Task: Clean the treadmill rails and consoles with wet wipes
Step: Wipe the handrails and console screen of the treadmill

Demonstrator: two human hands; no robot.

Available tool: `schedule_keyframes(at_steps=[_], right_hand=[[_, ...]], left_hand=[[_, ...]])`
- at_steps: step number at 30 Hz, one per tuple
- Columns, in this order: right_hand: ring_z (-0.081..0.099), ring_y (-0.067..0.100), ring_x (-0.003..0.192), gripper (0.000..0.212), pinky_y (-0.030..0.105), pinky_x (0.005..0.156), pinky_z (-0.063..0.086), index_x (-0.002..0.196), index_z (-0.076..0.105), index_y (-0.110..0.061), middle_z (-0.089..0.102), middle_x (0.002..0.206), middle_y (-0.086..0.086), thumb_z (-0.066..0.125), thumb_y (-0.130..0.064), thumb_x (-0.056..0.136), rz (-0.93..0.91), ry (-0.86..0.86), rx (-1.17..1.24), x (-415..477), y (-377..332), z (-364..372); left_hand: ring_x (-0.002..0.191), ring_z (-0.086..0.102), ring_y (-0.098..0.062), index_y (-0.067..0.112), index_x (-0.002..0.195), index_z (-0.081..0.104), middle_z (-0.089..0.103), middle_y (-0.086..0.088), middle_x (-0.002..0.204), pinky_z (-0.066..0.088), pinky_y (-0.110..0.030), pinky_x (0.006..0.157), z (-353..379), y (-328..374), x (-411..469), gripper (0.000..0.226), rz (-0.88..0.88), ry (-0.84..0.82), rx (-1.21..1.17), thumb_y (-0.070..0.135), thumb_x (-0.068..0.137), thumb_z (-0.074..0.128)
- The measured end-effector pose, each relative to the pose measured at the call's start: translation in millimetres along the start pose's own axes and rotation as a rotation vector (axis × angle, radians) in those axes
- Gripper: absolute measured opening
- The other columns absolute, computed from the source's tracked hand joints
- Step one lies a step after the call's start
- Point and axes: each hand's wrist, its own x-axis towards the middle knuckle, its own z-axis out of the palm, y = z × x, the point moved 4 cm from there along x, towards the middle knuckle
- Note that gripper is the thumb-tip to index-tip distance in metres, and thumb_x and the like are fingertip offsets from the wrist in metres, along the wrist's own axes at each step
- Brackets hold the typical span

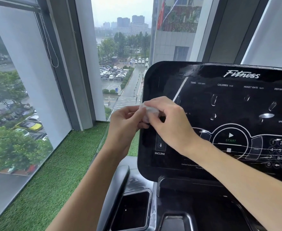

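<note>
Nearest the camera, a square recessed tray [131, 210] was seen set into the dark treadmill deck, with a curved black rail [117, 185] just beside it on the left. Two bare forearms were raised from the lower edge of the view towards the console [220, 164].

A crumpled white wet wipe [149, 110] was held between both hands in front of the console's left edge. The left hand [125, 125] was turned palm-inward, its fingers [133, 112] curled narrowly and its fingertips pinched on the left side of the wipe. The right hand [172, 125] was laid over the wipe from the right, its fingers [155, 121] bent and closed on the bunched material. Whether the wipe was pressed against the console surface could not be told.

On the glossy black console, a white INCLINE arrow button [160, 145] was visible just below the hands, a round START button [230, 137] to their right, and a number keypad [280, 150] near the right edge. A "Fitness" logo [242, 75] was printed across the top, and smears and reflections were seen on the panel.

Beyond the treadmill, green artificial turf [53, 180] was laid up to floor-length windows [11, 97]. A bead cord [51, 47] was hung beside a window frame. Far below, a wet car park [115, 72] ringed with trees was visible, and hazy tower blocks [131, 22] were seen in the distance.
</note>
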Motion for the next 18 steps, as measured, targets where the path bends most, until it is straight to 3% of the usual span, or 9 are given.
schedule_keyframes(at_steps=[3,6,10,14,18], right_hand=[[0.060,0.016,0.102,0.032,0.022,0.092,0.048,0.117,0.067,-0.003,0.059,0.117,0.006,0.068,0.000,0.085,-0.165,-0.080,-0.154,-8.0,-0.6,8.7],[0.062,0.020,0.089,0.012,0.030,0.080,0.052,0.101,0.070,-0.001,0.058,0.111,0.010,0.062,0.000,0.091,-0.196,-0.006,-0.242,-12.1,5.9,6.2],[0.056,0.027,0.079,0.008,0.040,0.070,0.050,0.091,0.065,-0.001,0.052,0.105,0.013,0.059,0.004,0.089,-0.312,-0.133,-0.410,-33.2,18.8,22.4],[0.053,0.026,0.091,0.013,0.035,0.075,0.042,0.083,0.067,-0.011,0.058,0.089,0.003,0.058,-0.002,0.088,-0.637,-0.307,-0.723,-60.3,27.1,47.7],[0.047,0.024,0.078,0.013,0.034,0.067,0.037,0.078,0.065,-0.010,0.055,0.084,0.004,0.060,-0.001,0.086,-0.691,-0.324,-0.774,-41.2,27.7,47.0]], left_hand=[[0.082,0.069,-0.031,-0.011,0.100,0.067,0.072,-0.026,0.092,0.057,-0.040,0.079,-3.8,-0.4,-3.7,0.021,-0.039,-0.007,-0.008,0.009,0.095,0.065],[0.088,0.070,-0.021,0.003,0.097,0.075,0.075,-0.013,0.094,0.057,-0.034,0.075,-9.0,-3.9,-5.5,0.017,-0.059,-0.045,0.155,0.006,0.095,0.058],[0.094,0.065,-0.013,0.019,0.113,0.066,0.068,0.000,0.107,0.053,-0.032,0.080,-17.3,-6.8,-3.0,0.021,-0.011,0.066,0.280,0.015,0.099,0.051],[0.104,0.065,-0.010,0.020,0.122,0.056,0.067,0.002,0.113,0.049,-0.031,0.090,-8.1,-10.4,-4.0,0.023,0.032,0.039,0.388,0.023,0.105,0.042],[0.101,0.066,-0.010,0.016,0.121,0.057,0.067,0.000,0.113,0.050,-0.032,0.088,-8.5,-10.8,-1.6,0.025,0.042,0.066,0.381,0.019,0.106,0.036]])
